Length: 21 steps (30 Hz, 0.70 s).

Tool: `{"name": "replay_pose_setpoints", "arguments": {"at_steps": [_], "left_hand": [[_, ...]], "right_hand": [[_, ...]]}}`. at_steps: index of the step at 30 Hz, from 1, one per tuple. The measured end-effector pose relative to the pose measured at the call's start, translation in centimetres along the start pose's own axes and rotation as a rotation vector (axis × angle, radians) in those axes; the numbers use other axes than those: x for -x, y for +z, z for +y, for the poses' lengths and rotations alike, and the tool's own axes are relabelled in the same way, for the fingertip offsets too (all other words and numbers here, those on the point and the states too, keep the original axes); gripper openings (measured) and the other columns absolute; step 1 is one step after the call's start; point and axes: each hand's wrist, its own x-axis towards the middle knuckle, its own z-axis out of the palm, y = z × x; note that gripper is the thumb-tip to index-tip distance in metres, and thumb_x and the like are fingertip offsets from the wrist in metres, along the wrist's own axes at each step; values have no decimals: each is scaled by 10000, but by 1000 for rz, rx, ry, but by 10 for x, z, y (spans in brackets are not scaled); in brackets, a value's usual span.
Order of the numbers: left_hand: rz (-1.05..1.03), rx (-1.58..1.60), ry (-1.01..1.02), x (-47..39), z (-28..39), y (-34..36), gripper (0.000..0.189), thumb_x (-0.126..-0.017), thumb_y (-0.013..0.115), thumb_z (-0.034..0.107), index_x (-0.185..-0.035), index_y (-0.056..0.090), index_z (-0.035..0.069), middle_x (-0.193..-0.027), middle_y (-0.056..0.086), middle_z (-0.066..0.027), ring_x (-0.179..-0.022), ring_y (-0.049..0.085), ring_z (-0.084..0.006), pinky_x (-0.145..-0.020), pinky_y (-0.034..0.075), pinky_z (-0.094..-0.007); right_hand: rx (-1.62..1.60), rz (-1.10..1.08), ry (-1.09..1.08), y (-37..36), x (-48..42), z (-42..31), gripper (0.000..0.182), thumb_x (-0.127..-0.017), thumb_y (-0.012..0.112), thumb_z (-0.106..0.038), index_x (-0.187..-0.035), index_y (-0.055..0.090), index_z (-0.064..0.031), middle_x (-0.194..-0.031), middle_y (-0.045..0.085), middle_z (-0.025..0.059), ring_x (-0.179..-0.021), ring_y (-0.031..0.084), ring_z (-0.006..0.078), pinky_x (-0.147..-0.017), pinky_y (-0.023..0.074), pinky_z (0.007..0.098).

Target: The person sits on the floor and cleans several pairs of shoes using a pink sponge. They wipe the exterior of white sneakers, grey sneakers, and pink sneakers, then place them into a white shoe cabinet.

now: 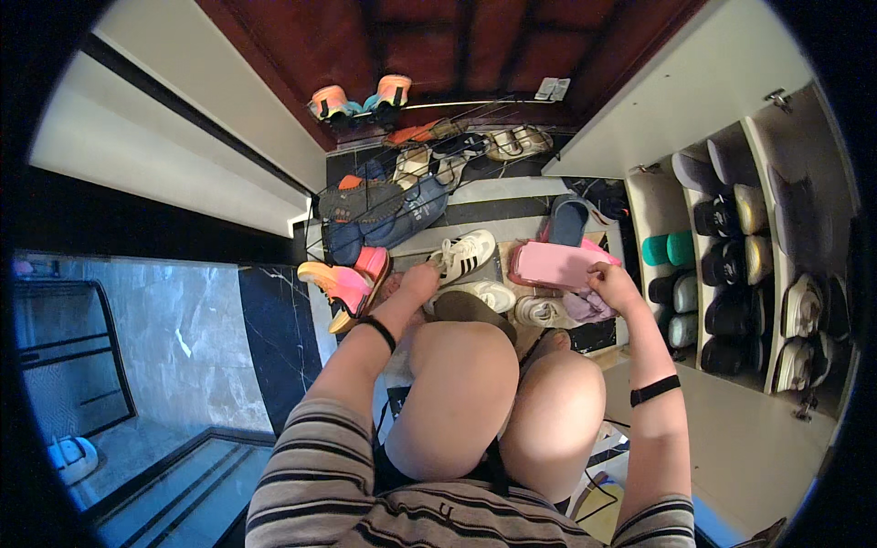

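Note:
My left hand [419, 282] has its fingers closed at one end of a white sneaker with black stripes [467, 255]. Just below that shoe lies another white sneaker [492, 296], partly behind a brown sole-like piece [466, 306]. On the right, my right hand [610, 282] touches the right end of a pink box-like object [556, 266]; whether the fingers pinch it is unclear. A crumpled lilac cloth [590, 306] hangs or lies under this hand, beside a white laced shoe [541, 312]. Pink-and-orange sneakers [349, 288] stand left of my left hand.
An open shoe cabinet [759, 192] with several shoes stands at the right. Blue shoes [411, 212] and a wire rack [473, 161] holding footwear are ahead on the left. A blue slipper [569, 219] lies beyond the pink object. Colourful sneakers [392, 92] stand by the red door [438, 55].

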Motion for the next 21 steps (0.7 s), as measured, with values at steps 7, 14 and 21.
{"name": "replay_pose_setpoints", "arguments": {"at_steps": [7,14,21], "left_hand": [[435,488,373,63,95,-123,177,-726,725,161,-751,594,44,-794,598,-125,-720,597,-285,-644,467,-373],[444,419,578,196,193,-246,385,-742,738,65,-1075,548,30,-846,591,-76,-624,519,-167,-608,449,-291],[513,1215,710,256,226,-263,530,-870,609,19,-1357,401,30,-1324,477,-106,-1026,570,-153,-889,459,-305]], "right_hand": [[-224,273,-200,-30,42,-73,396,-804,668,-200,-1171,623,-59,-834,688,145,-748,667,241,-708,512,345],[-238,114,-564,-64,152,-216,608,-736,713,-200,-1314,533,-141,-827,663,143,-752,657,296,-695,518,374],[-132,563,-640,-75,209,-217,377,-691,802,-279,-913,631,-28,-737,588,113,-668,610,240,-592,484,340]]}}
